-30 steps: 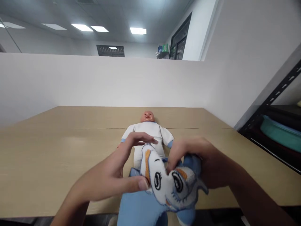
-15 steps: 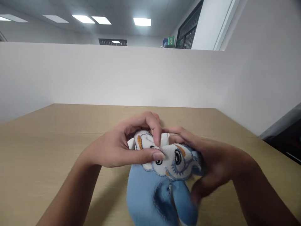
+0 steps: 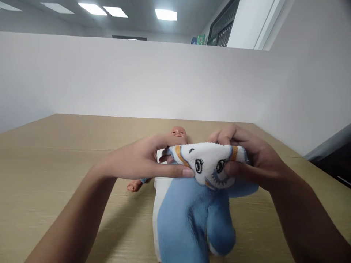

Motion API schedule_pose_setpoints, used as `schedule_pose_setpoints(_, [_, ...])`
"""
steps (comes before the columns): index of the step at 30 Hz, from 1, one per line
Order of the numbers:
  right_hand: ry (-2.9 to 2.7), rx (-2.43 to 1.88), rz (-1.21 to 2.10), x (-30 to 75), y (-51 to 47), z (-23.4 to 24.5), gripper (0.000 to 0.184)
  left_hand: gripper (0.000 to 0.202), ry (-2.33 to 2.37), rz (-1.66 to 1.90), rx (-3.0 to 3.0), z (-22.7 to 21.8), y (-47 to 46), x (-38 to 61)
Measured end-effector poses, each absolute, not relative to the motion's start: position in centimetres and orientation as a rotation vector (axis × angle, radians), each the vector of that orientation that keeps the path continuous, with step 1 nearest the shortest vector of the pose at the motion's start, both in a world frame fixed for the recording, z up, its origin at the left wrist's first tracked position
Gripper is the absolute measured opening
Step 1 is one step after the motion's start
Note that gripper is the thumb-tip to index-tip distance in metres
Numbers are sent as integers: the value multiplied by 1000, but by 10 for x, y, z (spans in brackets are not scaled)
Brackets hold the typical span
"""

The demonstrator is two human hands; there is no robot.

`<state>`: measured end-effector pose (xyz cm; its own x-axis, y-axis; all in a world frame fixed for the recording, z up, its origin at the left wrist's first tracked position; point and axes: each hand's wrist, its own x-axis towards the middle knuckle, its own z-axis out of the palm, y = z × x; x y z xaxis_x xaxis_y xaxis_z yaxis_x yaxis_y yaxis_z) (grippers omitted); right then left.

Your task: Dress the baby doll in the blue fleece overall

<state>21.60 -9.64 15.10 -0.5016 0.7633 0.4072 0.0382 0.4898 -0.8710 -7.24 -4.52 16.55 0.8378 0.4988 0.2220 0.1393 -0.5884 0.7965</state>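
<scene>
A baby doll (image 3: 178, 132) in white clothes lies on its back on the wooden table (image 3: 55, 164), head pointing away from me. Over its lower body I hold a pair of blue baby trousers (image 3: 189, 215) with a white panel embroidered with two eyes. My left hand (image 3: 145, 160) pinches the left end of the white waistband, thumb on the front. My right hand (image 3: 246, 157) grips the right end, fingers curled over the top edge. The waistband is stretched wide between both hands. The doll's torso is mostly hidden; one small hand (image 3: 134, 185) shows at the left.
A white partition wall (image 3: 109, 80) stands behind the table. A dark shelf unit (image 3: 334, 160) is at the right edge. Ceiling lights and a dark door frame show above the partition.
The trouser top was bunched between my hands; now both hands have pulled apart and stretched the waistband flat and wide. The doll's head has come back into sight behind it.
</scene>
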Motion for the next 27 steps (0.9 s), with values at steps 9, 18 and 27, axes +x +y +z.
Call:
schedule_pose_setpoints(9, [-2318, -965, 1079, 240, -98, 160, 37, 23, 391, 833, 2111, 156, -54, -65])
schedule_pose_setpoints(18, [-1981, -635, 820, 226, -101, 162, 32, 23, 409, 624, 2259, 164, -52, -70])
schedule_pose_setpoints(27, [-2532, -964, 1290, 252, -97, 160, 22, 17, 308, 947, 2183, 156, -47, -70])
